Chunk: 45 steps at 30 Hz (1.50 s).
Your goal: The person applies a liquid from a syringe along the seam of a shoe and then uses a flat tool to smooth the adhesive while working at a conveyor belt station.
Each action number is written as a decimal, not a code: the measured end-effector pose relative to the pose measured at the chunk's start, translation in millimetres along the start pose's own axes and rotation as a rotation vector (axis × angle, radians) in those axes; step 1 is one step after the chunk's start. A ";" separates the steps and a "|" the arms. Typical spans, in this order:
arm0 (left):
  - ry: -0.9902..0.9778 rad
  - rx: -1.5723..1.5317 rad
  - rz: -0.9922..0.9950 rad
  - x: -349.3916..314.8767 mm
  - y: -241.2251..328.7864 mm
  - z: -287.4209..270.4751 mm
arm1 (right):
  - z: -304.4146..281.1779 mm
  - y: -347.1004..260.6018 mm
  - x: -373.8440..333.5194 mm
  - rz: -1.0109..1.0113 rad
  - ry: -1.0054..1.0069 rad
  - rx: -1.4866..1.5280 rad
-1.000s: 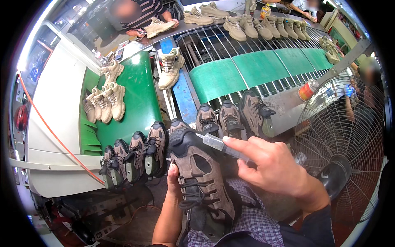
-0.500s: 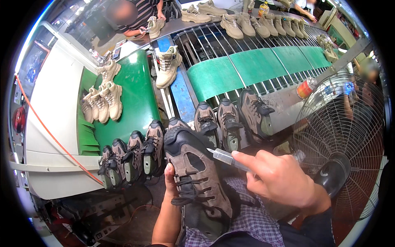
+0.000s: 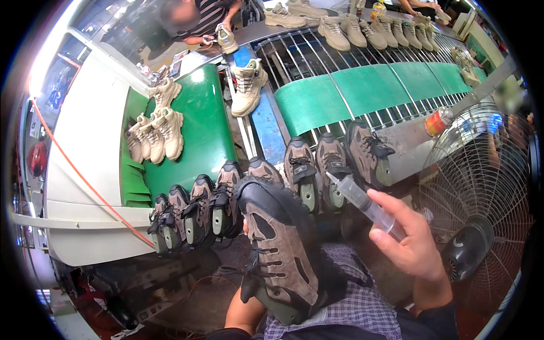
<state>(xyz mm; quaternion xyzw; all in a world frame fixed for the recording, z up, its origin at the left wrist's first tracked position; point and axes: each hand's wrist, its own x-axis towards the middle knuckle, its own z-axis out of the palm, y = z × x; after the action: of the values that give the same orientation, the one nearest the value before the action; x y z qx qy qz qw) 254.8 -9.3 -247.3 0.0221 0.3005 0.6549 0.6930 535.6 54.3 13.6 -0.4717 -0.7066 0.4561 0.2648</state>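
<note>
A brown suede and black shoe (image 3: 289, 249) with dark laces is held up before me, toe away and tilted, a green last showing at its heel end. Behind its left side, my left hand (image 3: 245, 227) supports it; only a bit of a finger shows, and the rest is hidden by the shoe. In my right hand (image 3: 412, 242), to the right of the shoe, a clear syringe (image 3: 362, 199) is gripped between thumb and fingers. Its tip points up and left, apart from the shoe and in front of a brown shoe (image 3: 331, 161) in the row beyond.
Several matching brown shoes (image 3: 226, 192) line the near edge. Beyond lie a green belt (image 3: 207, 107) with beige boots (image 3: 168, 130) and a roller conveyor (image 3: 317, 90). A large caged fan (image 3: 476, 226) stands at right. Across the line a person (image 3: 209, 22) handles a beige shoe.
The syringe has moved right, away from the held shoe, and its tip now points more upward. The shoe has turned slightly, covering most of my left hand. The whole view has shifted a little.
</note>
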 end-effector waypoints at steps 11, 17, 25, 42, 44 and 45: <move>-0.438 -0.325 -0.449 78.8 -30.4 78.5 | 8.3 97.9 -139.9 0.072 0.619 0.042; -0.362 0.372 -0.215 186.3 -97.5 212.5 | 4.2 104.6 -208.5 -0.033 0.780 -0.043; -0.068 0.734 -0.079 305.8 -224.6 278.0 | -16.2 106.0 -269.4 0.104 0.903 -0.103; 0.201 1.269 -0.338 482.0 -275.2 176.2 | -67.2 115.3 -262.3 0.353 0.588 0.102; 0.508 1.673 -0.211 451.6 -321.9 202.5 | -71.2 116.3 -260.6 0.445 0.570 0.119; 0.423 1.793 -0.092 433.7 -331.5 211.2 | -73.8 114.1 -258.7 0.451 0.575 0.091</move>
<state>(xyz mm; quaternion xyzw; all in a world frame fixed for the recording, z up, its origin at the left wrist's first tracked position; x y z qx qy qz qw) 628.7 420.0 -383.1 0.4188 0.8163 0.1393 0.3726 750.7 -135.7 -41.2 -0.7125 -0.4604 0.3828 0.3659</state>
